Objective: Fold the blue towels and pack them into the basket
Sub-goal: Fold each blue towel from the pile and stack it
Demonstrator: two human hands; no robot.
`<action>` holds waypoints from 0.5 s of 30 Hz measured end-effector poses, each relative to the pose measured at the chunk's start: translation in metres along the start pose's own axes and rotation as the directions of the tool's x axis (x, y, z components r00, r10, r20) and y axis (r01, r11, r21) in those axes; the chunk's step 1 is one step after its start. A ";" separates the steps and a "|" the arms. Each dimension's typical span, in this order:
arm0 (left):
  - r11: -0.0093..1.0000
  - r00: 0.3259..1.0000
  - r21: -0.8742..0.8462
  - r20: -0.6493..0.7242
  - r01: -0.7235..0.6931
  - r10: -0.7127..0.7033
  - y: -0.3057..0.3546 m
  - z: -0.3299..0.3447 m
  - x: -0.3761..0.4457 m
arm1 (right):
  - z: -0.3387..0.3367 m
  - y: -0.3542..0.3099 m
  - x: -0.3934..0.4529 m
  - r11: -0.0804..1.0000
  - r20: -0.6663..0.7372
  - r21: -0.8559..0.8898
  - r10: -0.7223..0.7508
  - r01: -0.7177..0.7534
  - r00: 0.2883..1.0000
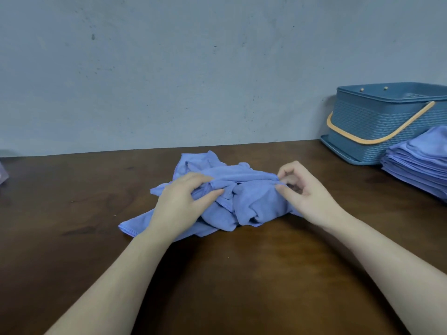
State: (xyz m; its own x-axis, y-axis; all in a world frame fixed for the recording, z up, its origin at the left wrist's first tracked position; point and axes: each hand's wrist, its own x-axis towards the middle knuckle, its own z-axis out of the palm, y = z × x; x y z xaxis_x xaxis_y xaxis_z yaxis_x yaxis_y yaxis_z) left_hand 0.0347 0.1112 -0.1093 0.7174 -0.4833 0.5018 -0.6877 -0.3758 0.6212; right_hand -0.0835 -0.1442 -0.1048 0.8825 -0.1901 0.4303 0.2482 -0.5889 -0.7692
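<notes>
Single view only: head cam, worn on my head, wide-angle. It faces forward and down across the counter [229,274] toward the wall [169,68] behind it. Close range: both my forearms enter from the bottom edge, left grip [180,201] and right grip [307,192] sit near frame centre. Counter's far edge meets the wall around mid-height. Basket [377,122] is cropped at the right edge. No second view, so no overlap.
</notes>
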 end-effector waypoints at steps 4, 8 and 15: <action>0.974 0.992 -0.192 0.021 -0.120 0.127 0.010 0.003 -0.005 | -0.002 -0.012 -0.001 0.999 0.086 0.029 -0.033 0.031 0.996; 0.961 0.971 -0.147 -0.072 -0.236 0.228 0.016 0.013 -0.002 | 0.002 -0.032 0.027 0.960 0.148 -0.271 -0.034 0.073 0.988; 0.980 0.983 -0.082 -0.044 -0.180 0.177 0.016 0.017 -0.005 | -0.006 -0.056 0.041 0.988 0.118 -0.156 0.007 0.011 0.993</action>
State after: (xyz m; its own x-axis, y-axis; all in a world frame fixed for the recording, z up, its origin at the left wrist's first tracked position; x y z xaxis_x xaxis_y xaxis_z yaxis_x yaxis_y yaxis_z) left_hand 0.0183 0.0945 -0.1124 0.5888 -0.5068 0.6297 -0.7940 -0.2170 0.5679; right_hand -0.0641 -0.1237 -0.0410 0.9251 -0.1004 0.3661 0.1929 -0.7062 -0.6812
